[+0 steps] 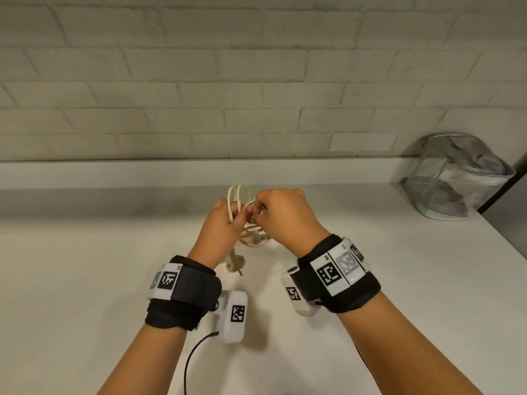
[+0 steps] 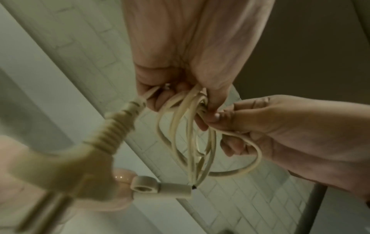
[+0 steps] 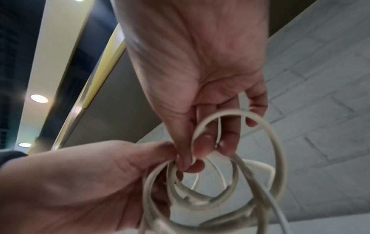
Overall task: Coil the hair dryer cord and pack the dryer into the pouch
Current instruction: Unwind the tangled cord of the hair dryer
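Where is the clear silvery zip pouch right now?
In the head view, the clear silvery zip pouch stands at the far right of the white counter, against the brick wall, away from both hands.

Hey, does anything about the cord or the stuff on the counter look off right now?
Only slightly: the cord loops held by both hands are uneven, one loop bulging out wider than the rest, and the plug dangles loose below. The pouch sits undisturbed against the wall. No visible damage.

open counter (image 1: 85, 266) lies all round; only the pouch (image 1: 453, 178) stands far right by the wall (image 1: 256, 81).
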